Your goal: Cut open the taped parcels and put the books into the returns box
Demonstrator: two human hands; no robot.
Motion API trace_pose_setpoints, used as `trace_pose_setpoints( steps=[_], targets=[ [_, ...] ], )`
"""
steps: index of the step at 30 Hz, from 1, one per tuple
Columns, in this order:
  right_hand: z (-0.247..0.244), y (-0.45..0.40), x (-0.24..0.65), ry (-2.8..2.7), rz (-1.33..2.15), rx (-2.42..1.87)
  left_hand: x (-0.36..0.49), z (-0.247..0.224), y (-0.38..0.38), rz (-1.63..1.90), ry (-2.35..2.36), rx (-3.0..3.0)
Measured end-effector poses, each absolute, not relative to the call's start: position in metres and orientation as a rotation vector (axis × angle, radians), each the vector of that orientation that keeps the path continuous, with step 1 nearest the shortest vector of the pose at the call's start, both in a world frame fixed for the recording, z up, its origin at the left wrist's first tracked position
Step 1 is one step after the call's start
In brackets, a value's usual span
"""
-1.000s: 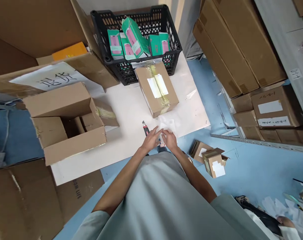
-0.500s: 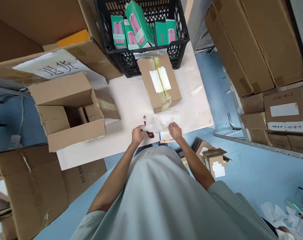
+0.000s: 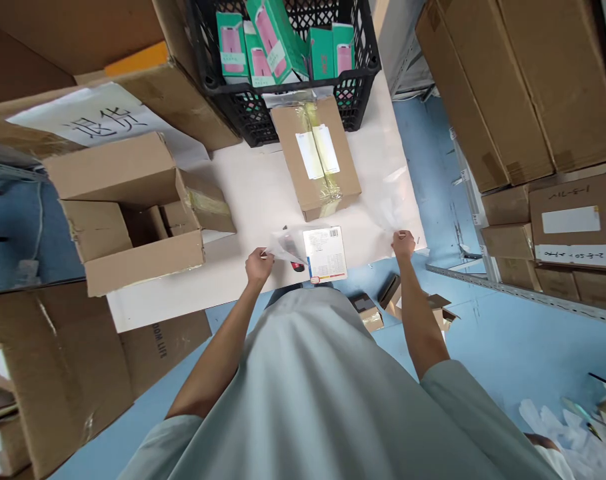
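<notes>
My left hand (image 3: 259, 265) is closed on a thin piece of translucent white film (image 3: 285, 245) at the table's front edge. The film partly covers a red and black tool (image 3: 297, 267), whose kind I cannot make out. Farther right, my right hand (image 3: 403, 244) pinches a second sheer piece of film (image 3: 390, 212), which trails away from me over the tabletop. Between my hands lies a flat white printed pack (image 3: 325, 255) with a barcode and a coloured strip along its near edge. No hand touches it.
A taped carton (image 3: 317, 160) stands behind the pack, against a black crate (image 3: 283, 90) of green boxes. An open carton (image 3: 147, 257) sits on the table (image 3: 255, 180) at left. Stacked cartons (image 3: 573, 220) fill the right side. Small boxes (image 3: 367, 313) lie on the floor.
My hands have moved apart, left hand leftward and right hand rightward, each with a piece of film. The white pack, mostly covered before, now lies uncovered.
</notes>
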State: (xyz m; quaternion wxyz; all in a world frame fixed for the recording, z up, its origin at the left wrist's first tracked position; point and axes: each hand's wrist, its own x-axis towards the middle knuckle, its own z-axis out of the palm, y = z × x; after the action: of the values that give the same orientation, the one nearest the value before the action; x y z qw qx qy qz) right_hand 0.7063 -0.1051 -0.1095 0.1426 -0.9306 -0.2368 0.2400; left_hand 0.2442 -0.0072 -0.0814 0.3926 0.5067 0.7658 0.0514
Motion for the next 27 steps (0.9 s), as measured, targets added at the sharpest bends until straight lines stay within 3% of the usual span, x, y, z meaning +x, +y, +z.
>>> trace_pose_setpoints(
  steps=[5,9,14,20,27],
  targets=[
    [-0.109,-0.112,0.685,-0.779,0.610,-2.674,0.260,-0.065,-0.016,0.318,1.921,1.696],
    [-0.105,-0.122,0.637,-1.064,0.518,-2.456,0.288,-0.056,-0.035,0.296,1.327,2.052],
    [-0.114,-0.126,0.563,-1.278,1.130,-2.319,0.328,-0.082,-0.039,-0.060,1.399,1.825],
    [-0.130,-0.115,0.539,-1.061,1.225,-2.434,0.343,-0.115,-0.020,-0.154,1.586,1.629],
    [-0.121,-0.102,0.541,-1.012,1.301,-2.306,0.335,-0.109,-0.011,-0.100,1.582,1.373]
  ],
)
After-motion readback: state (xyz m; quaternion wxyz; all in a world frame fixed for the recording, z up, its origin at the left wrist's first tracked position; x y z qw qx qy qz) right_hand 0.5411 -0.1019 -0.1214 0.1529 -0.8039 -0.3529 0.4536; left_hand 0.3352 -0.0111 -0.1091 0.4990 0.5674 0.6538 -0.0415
